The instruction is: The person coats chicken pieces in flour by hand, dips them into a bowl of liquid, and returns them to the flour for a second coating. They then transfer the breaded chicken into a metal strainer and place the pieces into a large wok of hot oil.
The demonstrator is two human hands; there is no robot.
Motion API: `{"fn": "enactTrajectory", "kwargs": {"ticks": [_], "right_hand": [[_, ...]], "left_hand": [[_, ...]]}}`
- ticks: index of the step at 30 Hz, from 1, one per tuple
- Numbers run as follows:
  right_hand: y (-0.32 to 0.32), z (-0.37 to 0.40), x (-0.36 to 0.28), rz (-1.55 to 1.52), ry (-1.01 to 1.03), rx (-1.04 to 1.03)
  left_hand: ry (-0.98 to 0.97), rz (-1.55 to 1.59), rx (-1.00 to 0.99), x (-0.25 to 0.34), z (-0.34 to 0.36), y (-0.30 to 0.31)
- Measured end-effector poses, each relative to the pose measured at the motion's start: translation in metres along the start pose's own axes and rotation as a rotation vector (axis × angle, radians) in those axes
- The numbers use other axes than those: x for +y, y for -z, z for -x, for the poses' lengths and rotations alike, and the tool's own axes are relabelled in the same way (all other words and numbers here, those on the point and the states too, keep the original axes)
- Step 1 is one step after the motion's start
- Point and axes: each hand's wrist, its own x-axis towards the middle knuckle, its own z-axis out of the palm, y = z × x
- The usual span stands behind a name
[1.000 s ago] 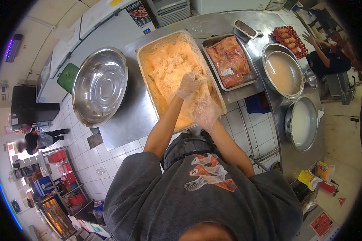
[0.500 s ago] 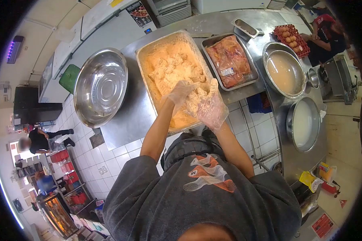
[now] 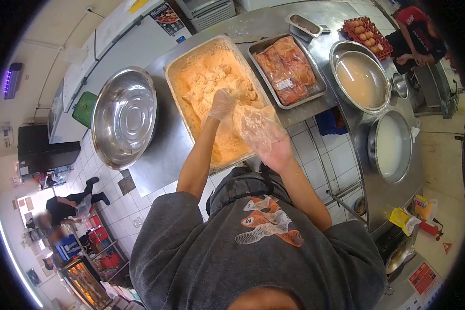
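A deep metal tray [image 3: 171,77] in front of me holds orange-tinted flour [image 3: 191,67] and several lumpy, flour-coated meat pieces [image 3: 217,77]. Both my hands wear clear plastic gloves and are over the tray. My left hand [image 3: 222,105] is among the coated pieces with its fingers curled; whatever they grip is hidden. Close by on the right, my right hand [image 3: 266,135] is turned palm up, fingers stretched out and caked with flour. Its fingertips blend into the flour behind them.
Left of the tray stands a large steel basin [image 3: 124,119]. To the right are a pan of plastic-wrapped raw meat [image 3: 287,70], a bowl of beige liquid [image 3: 359,80], a bowl of whitish liquid [image 3: 390,147] and an egg tray [image 3: 367,37]. A co-worker [image 3: 418,39] is at upper right.
My right hand has turned its palm up and its fingers have straightened. My left hand has shifted slightly up and left in view. People at the far left have moved.
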Motion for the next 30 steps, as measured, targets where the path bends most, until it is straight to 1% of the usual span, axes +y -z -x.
{"fn": "enactTrajectory", "kwargs": {"ticks": [3, 4, 7, 10, 13, 16, 19, 20, 21, 23, 24, 25, 27, 28, 29, 30], "right_hand": [[-0.012, 0.029, -0.002, 0.024, 0.024, -0.024], [-0.012, 0.034, -0.002, 0.031, 0.038, -0.033], [0.015, 0.035, 0.006, 0.012, 0.048, 0.022], [0.052, 0.038, 0.021, 0.055, 0.075, 0.256], [0.075, 0.055, 0.030, -0.017, 0.157, 0.513], [0.079, 0.075, 0.030, 0.230, 0.170, 0.698], [0.081, 0.094, 0.025, 0.211, 0.385, 0.754], [0.074, 0.106, 0.014, -0.085, 0.373, 0.584], [0.070, 0.112, 0.011, -0.109, 0.412, 0.501], [0.058, 0.125, 0.018, -0.148, 0.504, 0.328], [0.044, 0.130, 0.023, -0.139, 0.564, 0.367], [0.045, 0.134, 0.030, -0.082, 0.614, 0.405], [0.058, 0.148, 0.051, 0.015, 0.740, 0.495], [0.080, 0.158, 0.064, 0.061, 0.799, 0.465], [0.074, 0.161, 0.082, 0.020, 0.913, 0.653], [0.076, 0.166, 0.105, 0.217, 1.023, 0.814]], "left_hand": [[0.021, -0.042, 0.017, -0.010, -0.007, 0.012], [0.034, 0.071, 0.037, -0.006, -0.005, 0.010], [0.059, -0.258, -0.042, 0.011, -0.003, 0.016], [-0.105, -0.562, 0.086, -0.003, 0.010, -0.003], [-0.486, -0.617, 0.329, -0.009, 0.041, -0.018], [-0.426, -0.550, 0.215, -0.010, 0.076, -0.020], [-0.069, -0.201, -0.008, 0.012, 0.090, -0.003], [-0.026, -0.035, -0.004, 0.003, 0.092, -0.004], [0.017, 0.131, -0.002, -0.004, 0.089, -0.003], [-0.080, 0.385, 0.004, -0.004, 0.086, 0.001], [-0.096, 0.454, -0.035, 0.005, 0.086, 0.006], [-0.110, 0.524, -0.082, 0.016, 0.088, 0.012], [-0.060, 0.523, -0.146, 0.031, 0.088, 0.015], [-0.082, 0.537, -0.203, 0.033, 0.087, 0.014], [-0.102, 0.554, -0.265, 0.036, 0.088, 0.011], [-0.109, 0.602, -0.294, 0.047, 0.097, 0.007]]}}
